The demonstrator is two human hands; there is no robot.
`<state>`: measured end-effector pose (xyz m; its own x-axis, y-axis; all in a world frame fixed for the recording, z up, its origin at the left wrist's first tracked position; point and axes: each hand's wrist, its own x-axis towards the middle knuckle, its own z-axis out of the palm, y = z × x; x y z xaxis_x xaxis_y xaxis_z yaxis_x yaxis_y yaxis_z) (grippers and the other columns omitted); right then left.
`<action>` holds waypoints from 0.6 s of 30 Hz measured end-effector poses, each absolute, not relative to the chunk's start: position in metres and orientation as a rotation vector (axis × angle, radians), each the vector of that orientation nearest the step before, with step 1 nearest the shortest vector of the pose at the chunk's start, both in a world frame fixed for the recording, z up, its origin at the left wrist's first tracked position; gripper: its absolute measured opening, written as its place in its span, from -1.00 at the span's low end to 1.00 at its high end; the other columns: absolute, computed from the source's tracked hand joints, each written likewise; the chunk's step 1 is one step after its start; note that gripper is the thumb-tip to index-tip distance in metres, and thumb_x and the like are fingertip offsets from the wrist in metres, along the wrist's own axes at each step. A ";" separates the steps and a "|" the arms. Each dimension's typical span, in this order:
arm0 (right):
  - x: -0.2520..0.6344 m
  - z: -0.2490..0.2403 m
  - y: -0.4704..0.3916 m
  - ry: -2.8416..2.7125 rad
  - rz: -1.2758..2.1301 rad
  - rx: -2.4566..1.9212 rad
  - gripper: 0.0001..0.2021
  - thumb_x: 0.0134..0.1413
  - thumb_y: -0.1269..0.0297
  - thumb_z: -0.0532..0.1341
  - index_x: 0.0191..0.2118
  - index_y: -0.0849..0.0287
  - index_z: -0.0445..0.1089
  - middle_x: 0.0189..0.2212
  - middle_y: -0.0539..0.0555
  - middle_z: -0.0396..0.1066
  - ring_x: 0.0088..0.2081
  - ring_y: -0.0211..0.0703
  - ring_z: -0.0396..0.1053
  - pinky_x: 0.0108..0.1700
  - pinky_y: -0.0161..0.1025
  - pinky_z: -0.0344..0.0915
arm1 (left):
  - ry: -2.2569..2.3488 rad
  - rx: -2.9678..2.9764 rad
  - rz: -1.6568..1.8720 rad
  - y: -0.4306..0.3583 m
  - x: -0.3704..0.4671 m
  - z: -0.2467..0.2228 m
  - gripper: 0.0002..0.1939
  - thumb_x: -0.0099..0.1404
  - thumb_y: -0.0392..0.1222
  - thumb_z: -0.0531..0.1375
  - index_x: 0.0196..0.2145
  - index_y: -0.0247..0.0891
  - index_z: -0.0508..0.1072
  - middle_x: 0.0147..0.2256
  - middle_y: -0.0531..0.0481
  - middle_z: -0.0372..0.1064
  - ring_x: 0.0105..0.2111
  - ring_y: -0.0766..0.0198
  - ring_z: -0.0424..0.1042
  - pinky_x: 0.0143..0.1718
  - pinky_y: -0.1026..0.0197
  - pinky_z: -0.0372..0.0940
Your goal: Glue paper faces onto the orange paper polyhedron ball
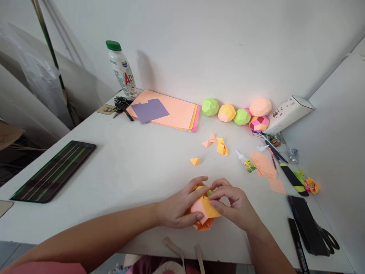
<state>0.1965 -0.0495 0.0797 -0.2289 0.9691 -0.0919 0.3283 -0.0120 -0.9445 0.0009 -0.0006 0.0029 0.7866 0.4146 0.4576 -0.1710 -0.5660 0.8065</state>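
Note:
A partly built folded-paper ball [202, 207] in orange and peach is held just above or on the table near its front edge. My left hand [185, 203] wraps its left side, fingers over the top and thumb along the front. On the upper right, my right hand [230, 199] pinches the ball's edge with thumb and fingertips. A bit of green paper [210, 192] shows between the two hands. Beyond them lie a small orange folded piece [195, 162], several peach pieces [210, 140] and yellow-orange pieces [221, 147].
Finished paper balls [226, 113] line the wall. A glue bottle [245, 161], peach paper squares [264, 165], a cutter knife [293, 179], scissors [327, 238] and a black marker [298, 243] lie right. Coloured sheets [171, 110], a white bottle [122, 72] and a dark phone-like slab [54, 171] are left.

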 end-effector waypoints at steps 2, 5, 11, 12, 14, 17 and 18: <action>0.196 0.080 -0.049 -1.627 1.251 -1.361 -0.91 0.05 0.33 0.24 -0.39 0.07 0.52 -0.40 0.09 0.43 -0.08 -0.04 0.31 -0.09 -0.12 0.35 | 0.203 2.025 0.769 -0.001 0.001 0.003 -0.35 0.37 0.02 -0.05 0.29 -0.08 -0.28 0.21 -0.29 -0.19 0.26 -0.17 -0.24 0.13 -0.25 0.08; 0.196 0.079 -0.049 -1.643 1.248 -1.346 -0.90 0.05 0.35 0.24 -0.39 0.06 0.52 -0.45 0.08 0.45 -0.07 -0.03 0.30 -0.07 -0.08 0.34 | 0.208 2.022 0.765 -0.001 0.001 0.004 -0.39 0.38 0.02 -0.07 0.28 -0.11 -0.23 0.19 -0.30 -0.16 0.26 -0.15 -0.21 0.14 -0.25 0.08; 0.194 0.078 -0.049 -1.636 1.269 -1.321 -0.89 0.05 0.39 0.23 -0.38 0.07 0.51 -0.41 0.08 0.47 0.00 -0.03 0.29 -0.01 -0.08 0.31 | 0.173 2.036 0.799 0.000 0.001 0.003 -0.43 0.41 0.03 -0.14 0.28 -0.11 -0.23 0.17 -0.28 -0.13 0.25 -0.06 -0.16 0.16 -0.19 0.08; 0.194 0.078 -0.049 -1.624 1.280 -1.323 -0.89 0.04 0.40 0.24 -0.36 0.07 0.51 -0.37 0.09 0.47 0.03 -0.03 0.28 0.01 -0.08 0.30 | 0.177 2.040 0.801 0.000 0.001 0.003 -0.43 0.41 0.03 -0.14 0.28 -0.11 -0.23 0.18 -0.28 -0.13 0.25 -0.06 -0.15 0.16 -0.19 0.08; 0.193 0.078 -0.050 -1.591 1.305 -1.336 -0.91 0.03 0.39 0.25 -0.34 0.08 0.51 -0.25 0.11 0.46 0.07 -0.02 0.26 0.02 -0.09 0.30 | 0.200 2.046 0.800 0.000 0.000 0.002 -0.42 0.40 0.05 -0.14 0.28 -0.13 -0.22 0.18 -0.29 -0.14 0.25 -0.07 -0.14 0.16 -0.20 0.08; 0.191 0.077 -0.051 -1.547 1.339 -1.363 -0.92 0.02 0.37 0.27 -0.33 0.08 0.51 -0.12 0.13 0.41 0.11 0.00 0.25 0.04 -0.09 0.28 | 0.229 2.063 0.777 0.000 0.000 0.003 -0.43 0.39 0.08 -0.14 0.27 -0.15 -0.15 0.17 -0.31 -0.13 0.24 -0.09 -0.12 0.16 -0.18 0.09; 0.190 0.077 -0.052 -1.534 1.352 -1.366 -0.93 0.02 0.36 0.27 -0.34 0.09 0.51 -0.09 0.13 0.40 0.11 0.00 0.25 0.05 -0.09 0.28 | 0.234 2.072 0.772 0.000 0.000 0.003 -0.42 0.39 0.09 -0.14 0.27 -0.16 -0.14 0.17 -0.31 -0.13 0.24 -0.09 -0.11 0.16 -0.18 0.10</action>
